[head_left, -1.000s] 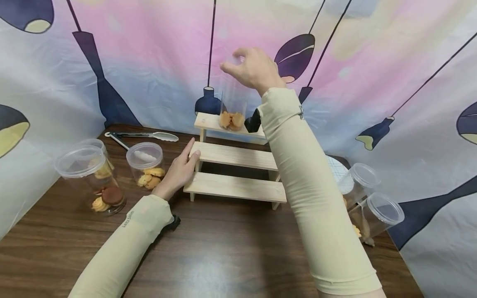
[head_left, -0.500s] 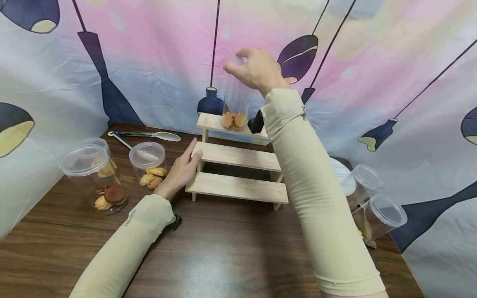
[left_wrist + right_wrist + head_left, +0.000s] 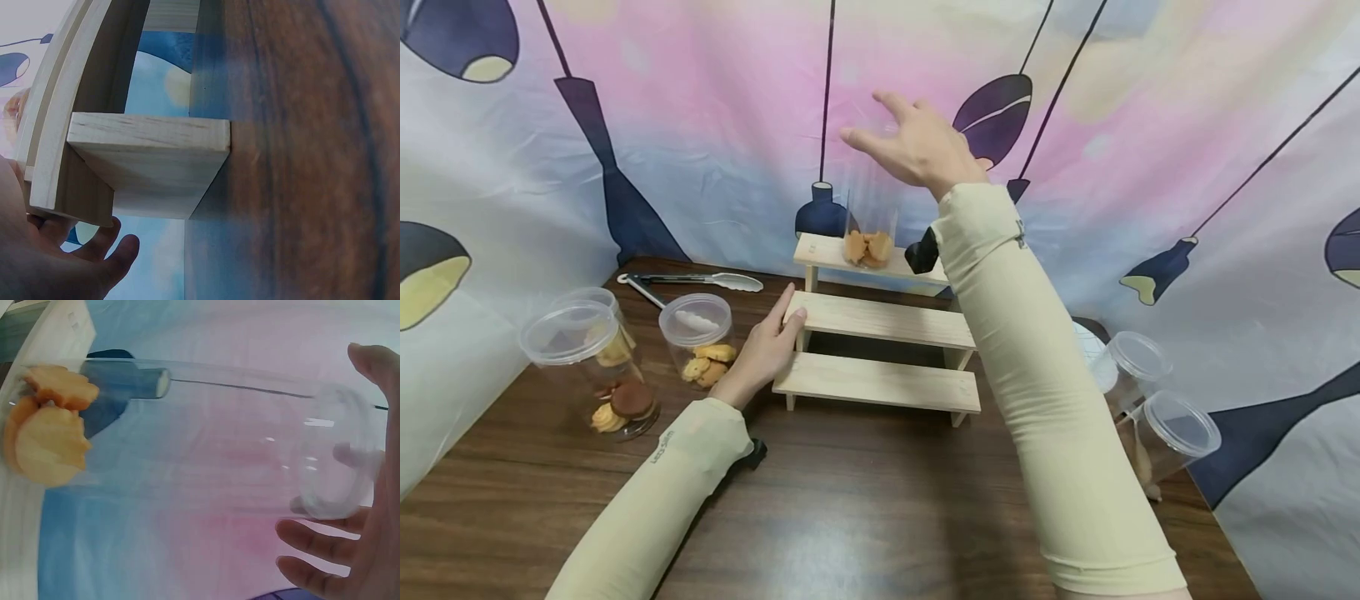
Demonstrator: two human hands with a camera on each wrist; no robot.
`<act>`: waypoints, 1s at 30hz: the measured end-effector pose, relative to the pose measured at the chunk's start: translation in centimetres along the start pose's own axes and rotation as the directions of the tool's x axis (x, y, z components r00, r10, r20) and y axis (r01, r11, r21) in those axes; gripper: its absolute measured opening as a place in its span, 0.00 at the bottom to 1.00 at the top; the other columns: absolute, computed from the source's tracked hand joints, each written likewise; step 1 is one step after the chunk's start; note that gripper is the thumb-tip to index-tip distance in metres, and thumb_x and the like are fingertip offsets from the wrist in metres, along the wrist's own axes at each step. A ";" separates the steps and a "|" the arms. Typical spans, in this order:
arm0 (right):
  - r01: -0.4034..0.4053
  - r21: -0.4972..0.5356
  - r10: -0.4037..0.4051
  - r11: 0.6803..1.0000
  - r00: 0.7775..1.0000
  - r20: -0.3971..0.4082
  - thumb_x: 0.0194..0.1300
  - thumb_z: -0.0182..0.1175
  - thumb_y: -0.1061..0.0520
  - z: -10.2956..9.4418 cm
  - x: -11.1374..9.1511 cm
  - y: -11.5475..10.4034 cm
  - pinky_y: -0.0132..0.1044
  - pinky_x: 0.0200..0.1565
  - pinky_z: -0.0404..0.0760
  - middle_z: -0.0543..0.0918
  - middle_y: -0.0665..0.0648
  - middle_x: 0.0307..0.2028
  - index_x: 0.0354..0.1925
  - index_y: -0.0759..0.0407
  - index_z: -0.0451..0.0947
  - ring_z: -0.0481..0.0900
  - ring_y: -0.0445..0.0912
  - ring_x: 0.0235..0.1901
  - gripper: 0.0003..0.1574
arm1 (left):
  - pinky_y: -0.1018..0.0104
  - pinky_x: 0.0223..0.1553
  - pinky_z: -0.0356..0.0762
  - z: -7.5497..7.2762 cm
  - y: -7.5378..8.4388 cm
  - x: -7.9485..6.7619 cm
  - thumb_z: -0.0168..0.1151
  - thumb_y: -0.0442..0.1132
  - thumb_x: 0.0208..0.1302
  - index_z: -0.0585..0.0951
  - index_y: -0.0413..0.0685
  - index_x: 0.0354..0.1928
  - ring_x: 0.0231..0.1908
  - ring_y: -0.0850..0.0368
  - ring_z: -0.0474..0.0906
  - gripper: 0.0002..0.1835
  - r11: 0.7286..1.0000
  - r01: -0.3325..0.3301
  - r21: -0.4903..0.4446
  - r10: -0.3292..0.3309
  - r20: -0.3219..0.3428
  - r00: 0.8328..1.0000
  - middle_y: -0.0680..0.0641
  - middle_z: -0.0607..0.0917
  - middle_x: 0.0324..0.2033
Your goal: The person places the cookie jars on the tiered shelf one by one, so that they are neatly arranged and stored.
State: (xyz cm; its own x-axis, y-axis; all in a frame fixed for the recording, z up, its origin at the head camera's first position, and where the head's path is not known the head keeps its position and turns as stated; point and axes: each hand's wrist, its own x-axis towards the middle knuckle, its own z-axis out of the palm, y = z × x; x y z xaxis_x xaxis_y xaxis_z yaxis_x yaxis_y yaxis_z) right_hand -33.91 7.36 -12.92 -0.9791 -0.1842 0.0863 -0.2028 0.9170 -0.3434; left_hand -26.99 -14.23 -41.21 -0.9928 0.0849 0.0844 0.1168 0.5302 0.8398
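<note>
A tall clear jar (image 3: 872,196) with a few cookies (image 3: 868,248) at its bottom stands upright on the top step of a three-step wooden display stand (image 3: 880,382). Around the jar's lidded top, my right hand (image 3: 917,148) has its thumb and fingers spread. The right wrist view shows the thumb apart from the lid (image 3: 340,450), some fingertips behind it. My left hand (image 3: 766,346) grips the left end of the middle step, thumb at the upper side. In the left wrist view, fingers (image 3: 103,240) curl at the board's end (image 3: 69,181).
Left of the stand are lidded cookie jars (image 3: 572,333), a shorter jar (image 3: 696,321) and tongs (image 3: 700,279). To the right stand two more lidded jars (image 3: 1180,425) near a white round item (image 3: 1090,350). A patterned cloth (image 3: 715,125) hangs close behind the stand.
My right hand's thumb and fingers have spread wider, loosening from the jar's lid. The jar stays on the top step, and my left hand keeps its place.
</note>
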 end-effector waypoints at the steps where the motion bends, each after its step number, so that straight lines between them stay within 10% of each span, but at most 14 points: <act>1: 0.015 0.006 -0.015 1.000 1.000 -0.003 0.51 0.44 0.09 -0.2 -0.2 0.2 0.70 0.68 0.47 0.40 0.45 0.79 0.73 0.11 0.39 0.47 0.53 0.77 0.54 | 0.36 0.70 0.52 0.0 0.0 0.0 0.33 0.70 0.73 0.39 0.83 0.77 0.74 0.35 0.53 0.34 1.000 -0.002 -0.002 0.002 0.000 1.000 0.41 0.54 0.77; 5: 0.100 0.006 -0.100 0.995 0.994 -0.042 0.55 0.46 0.12 -1.4 -1.2 1.5 0.58 0.72 0.53 0.43 0.47 0.79 0.75 0.16 0.40 0.49 0.47 0.77 0.54 | 0.35 0.70 0.51 -0.1 -0.1 -0.1 0.33 0.70 0.73 0.39 0.82 0.77 0.74 0.35 0.52 0.35 1.000 -0.004 -0.005 0.004 -0.002 1.000 0.42 0.54 0.77; 16: 0.171 -0.165 -0.189 0.971 0.977 -0.096 0.61 0.46 0.18 -3.2 -6.5 7.6 0.63 0.62 0.65 0.58 0.65 0.73 0.79 0.28 0.45 0.66 0.62 0.65 0.53 | 0.35 0.70 0.53 -0.4 -0.3 -0.2 0.34 0.71 0.72 0.39 0.82 0.77 0.73 0.35 0.53 0.35 1.000 -0.004 -0.006 0.004 -0.009 1.000 0.41 0.54 0.77; 30: -0.003 -0.325 -0.032 0.946 0.994 -0.103 0.65 0.47 0.21 -4.6 -15.1 18.8 0.75 0.43 0.67 0.59 0.75 0.70 0.80 0.36 0.43 0.65 0.75 0.59 0.54 | 0.36 0.71 0.51 0.2 0.3 0.1 0.34 0.72 0.71 0.39 0.82 0.77 0.75 0.38 0.51 0.36 1.000 -0.012 -0.016 0.012 0.017 1.000 0.43 0.54 0.77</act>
State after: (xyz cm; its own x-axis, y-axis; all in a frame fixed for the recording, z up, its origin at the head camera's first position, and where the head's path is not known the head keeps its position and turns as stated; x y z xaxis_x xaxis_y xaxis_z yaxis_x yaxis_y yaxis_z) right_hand -22.83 28.98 -16.41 -0.9652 -0.1764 0.1933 -0.1838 0.9827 -0.0209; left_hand -27.09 -13.96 -41.07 -0.9907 0.1060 0.0851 0.1279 0.5153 0.8474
